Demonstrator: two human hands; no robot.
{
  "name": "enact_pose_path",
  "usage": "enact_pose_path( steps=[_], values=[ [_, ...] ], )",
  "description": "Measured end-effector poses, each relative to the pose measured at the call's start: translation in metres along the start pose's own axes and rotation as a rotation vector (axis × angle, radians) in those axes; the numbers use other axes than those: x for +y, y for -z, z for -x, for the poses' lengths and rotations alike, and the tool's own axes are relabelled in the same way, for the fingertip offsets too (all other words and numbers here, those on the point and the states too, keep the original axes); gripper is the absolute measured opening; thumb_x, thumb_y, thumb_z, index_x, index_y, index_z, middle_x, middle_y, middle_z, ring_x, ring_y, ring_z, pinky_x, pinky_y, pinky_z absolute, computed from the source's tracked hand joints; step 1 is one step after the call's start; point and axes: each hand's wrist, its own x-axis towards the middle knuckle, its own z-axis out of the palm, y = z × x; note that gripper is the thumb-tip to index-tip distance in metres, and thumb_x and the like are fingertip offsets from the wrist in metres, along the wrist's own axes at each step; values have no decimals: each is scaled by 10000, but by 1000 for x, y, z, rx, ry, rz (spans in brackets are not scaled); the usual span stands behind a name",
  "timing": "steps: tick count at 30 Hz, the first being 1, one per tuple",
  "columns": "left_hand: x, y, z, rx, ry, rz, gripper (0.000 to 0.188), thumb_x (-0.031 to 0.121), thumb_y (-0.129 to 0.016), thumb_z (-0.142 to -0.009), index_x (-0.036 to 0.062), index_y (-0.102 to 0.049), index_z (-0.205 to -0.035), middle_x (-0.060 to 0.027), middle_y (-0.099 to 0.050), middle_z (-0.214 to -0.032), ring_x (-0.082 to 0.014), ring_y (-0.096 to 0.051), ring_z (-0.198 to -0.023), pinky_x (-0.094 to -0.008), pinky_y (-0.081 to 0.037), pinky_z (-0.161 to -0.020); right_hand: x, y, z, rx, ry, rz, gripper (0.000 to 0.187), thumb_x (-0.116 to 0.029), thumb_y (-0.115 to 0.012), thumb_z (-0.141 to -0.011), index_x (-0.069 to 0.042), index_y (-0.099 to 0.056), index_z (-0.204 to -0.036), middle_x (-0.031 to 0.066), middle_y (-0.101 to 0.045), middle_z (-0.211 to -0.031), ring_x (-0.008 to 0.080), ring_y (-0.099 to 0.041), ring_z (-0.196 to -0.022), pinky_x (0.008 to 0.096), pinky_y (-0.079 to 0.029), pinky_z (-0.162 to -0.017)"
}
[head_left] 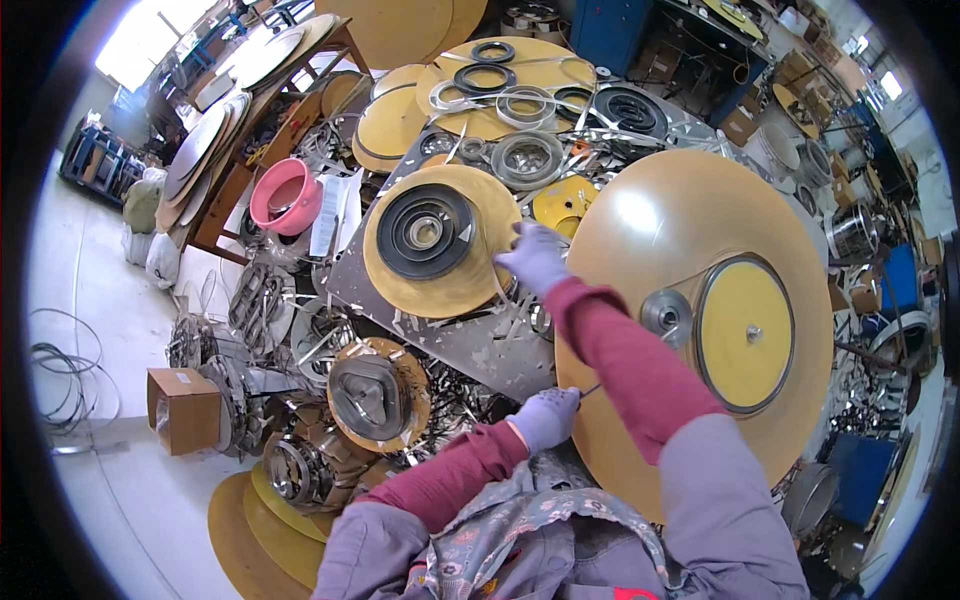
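My right hand (535, 258), in a pale lilac glove, reaches across to the right edge of a yellow round disc (400, 293). Its fingers are apart at that rim. Black ring-shaped coils (425, 231) lie on this disc. Lower down, my left hand (547, 417), gloved alike, is closed in a pinch at the left edge of a large tan disc (620, 440). A thin dark piece (591, 390) sticks out from its fingertips; its kind is unclear. On the large disc sit a small grey coil (666, 318) and a yellow round plate (745, 335) with a dark rim, linked by a thin strip.
Grey metal table (470, 352) bears strip scraps and several coils. A pink bucket (287, 197) stands left of it. A wound coil (370, 397) and a cardboard box (184, 411) are at lower left. Tangled metal strip (262, 305) lies along the table's left side.
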Motion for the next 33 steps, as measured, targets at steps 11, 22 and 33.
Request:
enact_pose_path(
  steps=[11, 22, 33],
  values=[
    [12, -5, -20, 52, 11, 32, 133, 149, -496, -868, 28, -513, -919, -210, -616, -764, -383, -619, -753, -483, -478, -664, 30, 40, -45, -128, 212, 628, 211, -99, -478, -840, -17, -614, -979, 133, -666, -917, 265, -652, -869, 371, -526, -734],
    [32, 30, 5, -107, 155, 106, 155, 98, -505, -871, -13, -550, -970, -262, -596, -810, -447, -580, -795, -490, -461, -656, 370, 317, 5, 249, -230, 604, 243, -63, -470, -798, -57, -635, -977, 175, -609, -1086, 322, -570, -1050, 408, -439, -913],
    [18, 29, -1, -78, -28, 136, 140, 107, -531, -873, -26, -545, -918, -265, -602, -784, -443, -582, -786, -489, -465, -654, 463, 338, 513, 544, -871, 256, 334, -282, -558, -879, -35, -587, -1103, 129, -637, -829, 165, -583, -515, 324, -467, -467]
  ],
)
